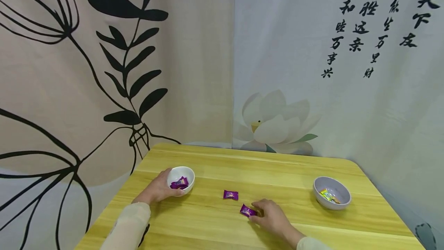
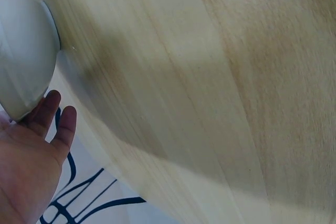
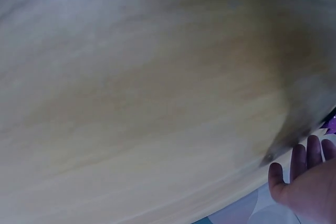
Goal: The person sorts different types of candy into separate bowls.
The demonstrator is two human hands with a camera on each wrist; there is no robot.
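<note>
My left hand grips a white bowl by its left side, thumb across the front near the rim. Several purple-wrapped candies lie inside it. The left wrist view shows the outside of this bowl and two fingertips beside it. My right hand is at a purple-wrapped candy, index finger and thumb parted on either side of its right end. Whether they touch it is hard to make out. Another purple candy lies on the table between the bowl and this hand.
A greyish-lilac bowl with yellow-green wrapped candies stands on the right of the wooden table. Printed curtains hang behind the table's far edge.
</note>
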